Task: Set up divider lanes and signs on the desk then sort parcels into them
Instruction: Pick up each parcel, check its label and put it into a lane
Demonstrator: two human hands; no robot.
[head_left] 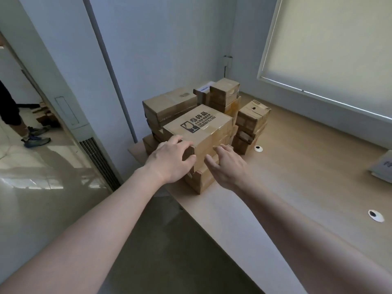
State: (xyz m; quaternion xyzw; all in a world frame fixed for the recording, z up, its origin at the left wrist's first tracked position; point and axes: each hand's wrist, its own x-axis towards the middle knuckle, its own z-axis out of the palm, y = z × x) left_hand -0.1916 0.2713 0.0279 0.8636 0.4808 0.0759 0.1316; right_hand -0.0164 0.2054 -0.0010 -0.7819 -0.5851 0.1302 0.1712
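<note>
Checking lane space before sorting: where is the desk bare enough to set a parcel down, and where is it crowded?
Bare desk runs from the parcel pile right toward the sign, between the two grommets. The near strip in front of the pile is bare too. The far left corner is crowded: stacked parcels, with the left hand gripping the printed box and the right hand beside it.

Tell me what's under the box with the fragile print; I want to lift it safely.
The printed box sits on more stacked cardboard boxes, their edges showing below it. Their tops are covered. The left hand grips its near corner.
</note>
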